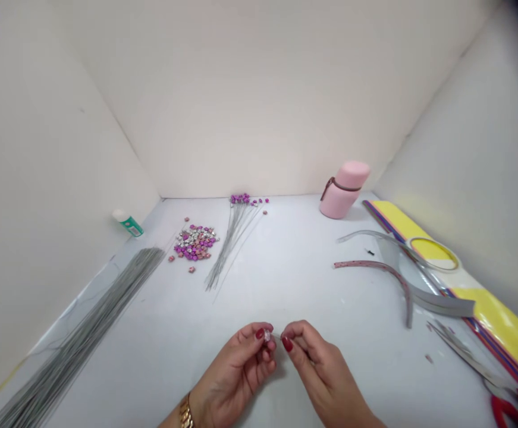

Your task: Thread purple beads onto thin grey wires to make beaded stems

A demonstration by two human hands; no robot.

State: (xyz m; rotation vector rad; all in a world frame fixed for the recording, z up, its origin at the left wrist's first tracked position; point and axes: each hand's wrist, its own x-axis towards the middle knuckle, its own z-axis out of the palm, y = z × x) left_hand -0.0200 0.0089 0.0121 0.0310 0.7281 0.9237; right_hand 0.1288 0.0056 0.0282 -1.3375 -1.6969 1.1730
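Near the front of the table, my left hand (245, 362) pinches a small pale pink folded paper star (267, 336) between thumb and fingertips. Just to its right, my right hand (319, 368) is closed in a pinch on a thin wire (277, 336), whose short visible length runs toward the star. Whether the wire goes into the star is too small to tell. Beyond my hands lies a fan of wires (229, 249) tipped with purple and silver stars (241, 198). A pile of purple, silver and pink stars (195, 242) sits to its left.
A long bundle of grey wires (89, 324) runs along the left. By the left wall is a green-and-white glue stick (129, 224). A pink flask (345, 189) stands at the back right. Paper strips (383, 267), yellow sheets (490, 303), a tape ring (455, 260) and red-handled scissors (468, 356) lie on the right.
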